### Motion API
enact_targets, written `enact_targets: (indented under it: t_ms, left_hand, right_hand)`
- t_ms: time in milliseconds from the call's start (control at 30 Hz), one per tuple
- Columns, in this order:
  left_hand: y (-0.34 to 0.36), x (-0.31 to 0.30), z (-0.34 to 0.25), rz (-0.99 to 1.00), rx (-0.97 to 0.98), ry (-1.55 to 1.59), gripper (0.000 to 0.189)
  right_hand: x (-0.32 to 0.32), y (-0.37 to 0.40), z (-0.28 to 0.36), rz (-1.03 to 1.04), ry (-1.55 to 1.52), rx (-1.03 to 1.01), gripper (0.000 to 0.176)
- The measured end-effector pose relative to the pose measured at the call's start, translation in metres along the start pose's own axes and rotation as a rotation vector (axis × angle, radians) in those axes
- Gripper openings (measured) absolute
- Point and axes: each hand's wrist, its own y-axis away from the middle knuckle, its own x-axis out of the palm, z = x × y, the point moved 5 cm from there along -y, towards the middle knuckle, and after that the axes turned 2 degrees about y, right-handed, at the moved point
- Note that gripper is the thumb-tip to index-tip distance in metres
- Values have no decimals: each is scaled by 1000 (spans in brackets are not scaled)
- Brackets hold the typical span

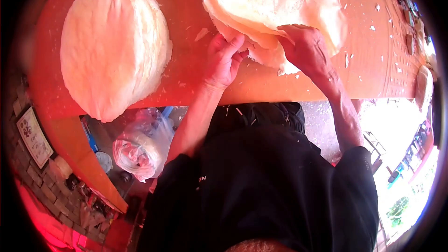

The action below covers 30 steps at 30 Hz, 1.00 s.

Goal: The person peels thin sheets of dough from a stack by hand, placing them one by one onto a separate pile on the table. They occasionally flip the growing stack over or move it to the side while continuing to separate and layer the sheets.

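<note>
Several large, pale, thin round sheets that look like flatbread [280, 0] lie loosely layered on the orange table in front of me. My left hand [225, 60] is at their near left edge, thumb and fingers closed on the rim of a lower sheet. My right hand [305, 49] is curled over the near edge of an upper sheet, fingertips pinching it. That edge is lifted a little, with layers showing beneath. To the left stands a tall stack of the same sheets [107, 49], their edges roughly aligned and its near end overhanging the table edge.
Flakes and crumbs are scattered over the orange table [373, 65]. A clear plastic bag [142, 147] with pale contents sits below the table edge, left of my legs. A framed picture [35, 136] is at far left. Various items line the far right.
</note>
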Motion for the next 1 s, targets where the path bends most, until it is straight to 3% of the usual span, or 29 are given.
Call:
enact_targets:
  t_ms: [200, 300, 400, 500, 533, 567, 600, 633, 667, 700, 800, 833, 933, 1000]
  left_hand:
    - [-8, 4, -1, -31, 15, -149, 33]
    - [-11, 5, -2, -59, 34, -165, 37]
    - [-10, -3, 3, -92, 19, -129, 38]
    - [-13, -23, 14, -96, -73, -108, 34]
    - [-15, -31, 17, -85, -131, -106, 32]
    - [-17, -33, 18, -77, -130, -107, 32]
    - [-19, -34, 20, -82, -138, -93, 29]
    - [-19, -37, 22, -87, -148, -79, 28]
    - [-21, -42, 26, -82, -150, -77, 28]
    - [-24, -51, 30, -95, -156, -51, 27]
    - [-22, -37, 24, -90, -150, -6, 22]
    - [-18, -30, 20, -87, -145, 14, 16]
    - [-9, -32, 14, -170, -147, 64, 21]
    - [-4, -33, 11, -173, -128, 17, 29]
  right_hand:
    - [6, -9, 6, -24, 3, 2, 22]
    - [3, 0, 30, -200, -77, -183, 51]
    - [19, 9, 25, -240, 16, -103, 34]
    - [20, -3, 5, -98, 175, 76, 7]
    - [6, -7, 2, -130, 225, 7, 3]
    - [-16, -16, 0, 1, 628, 57, 17]
    - [-50, -18, -23, -130, 533, -29, 20]
    - [-103, -23, -17, -188, 374, 120, 23]
    - [-133, -26, -59, -261, 649, -114, 4]
    - [-148, -22, -40, -261, 655, -112, 4]
    - [-199, 16, 43, -635, 341, 316, 24]
    - [-191, 14, 46, -641, 345, 312, 24]
    - [-99, 6, 50, -307, 331, -97, 13]
    - [-19, -1, 26, -52, 261, -32, 13]
